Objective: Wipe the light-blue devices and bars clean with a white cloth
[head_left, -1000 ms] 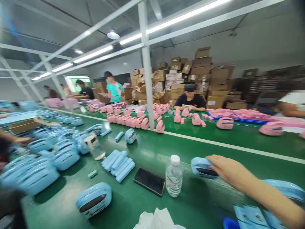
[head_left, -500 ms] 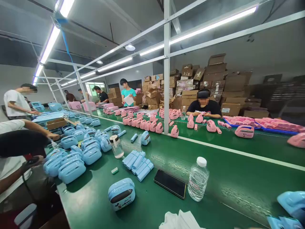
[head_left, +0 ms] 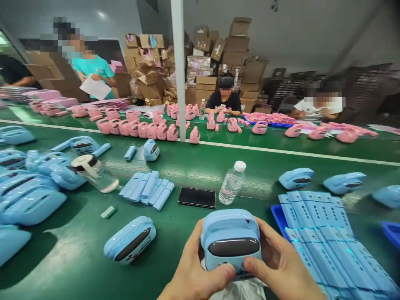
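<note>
Head view, landmark = water bottle (head_left: 231,183). Blue handled case (head_left: 233,233) sits in both hands, on the wearer's side of the bottle, handle up, dark panel (head_left: 234,247) facing the wearer. Left hand (head_left: 194,264) grips its left side, right hand (head_left: 278,262) its right; both thumbs on the lower front. Crumpled white sheet (head_left: 239,291) below, contact unclear. Phone (head_left: 197,197) just left of the bottle, light blue bars (head_left: 147,189) farther left, second blue case (head_left: 130,241) left and nearer. Flat blue pieces (head_left: 325,246) right of the bottle, over a blue tray (head_left: 279,218). Step in hand, probably: handling or checking the case front. Next move likely calls for steady two-handed support, thumbs shifted before any turning.
</note>
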{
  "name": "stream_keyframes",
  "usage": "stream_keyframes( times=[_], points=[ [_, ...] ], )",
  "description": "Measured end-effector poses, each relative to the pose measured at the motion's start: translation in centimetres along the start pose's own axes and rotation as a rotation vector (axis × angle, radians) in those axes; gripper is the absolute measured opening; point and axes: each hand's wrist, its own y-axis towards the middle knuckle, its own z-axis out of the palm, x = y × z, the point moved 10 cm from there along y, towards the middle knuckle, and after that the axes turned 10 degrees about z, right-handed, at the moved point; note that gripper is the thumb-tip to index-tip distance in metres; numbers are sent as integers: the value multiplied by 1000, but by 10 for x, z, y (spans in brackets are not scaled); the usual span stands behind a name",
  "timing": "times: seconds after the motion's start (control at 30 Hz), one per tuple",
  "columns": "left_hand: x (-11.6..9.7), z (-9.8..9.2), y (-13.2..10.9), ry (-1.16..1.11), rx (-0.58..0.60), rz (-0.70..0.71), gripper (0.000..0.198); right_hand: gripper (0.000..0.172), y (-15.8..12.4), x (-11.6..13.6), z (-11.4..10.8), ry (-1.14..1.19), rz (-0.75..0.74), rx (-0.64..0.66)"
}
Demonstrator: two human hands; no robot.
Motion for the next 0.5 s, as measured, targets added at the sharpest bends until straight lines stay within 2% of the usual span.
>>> stream_keyframes(
  times=[0.2,0.37,0.43,0.5],
  points=[
    [4,6,-3,15,41,-16,70,66,-17,6,1,37,-53,-98],
    [6,15,-3,142,99,-53,63,62,-25,6,-3,83,-90,-82],
    [-1,14,-2,199,80,-40,62,58,-24,18,2,64,-121,-84],
    [-20,9,-2,250,6,36,64,54,-22,38,14,8,-169,-48]
  ],
)
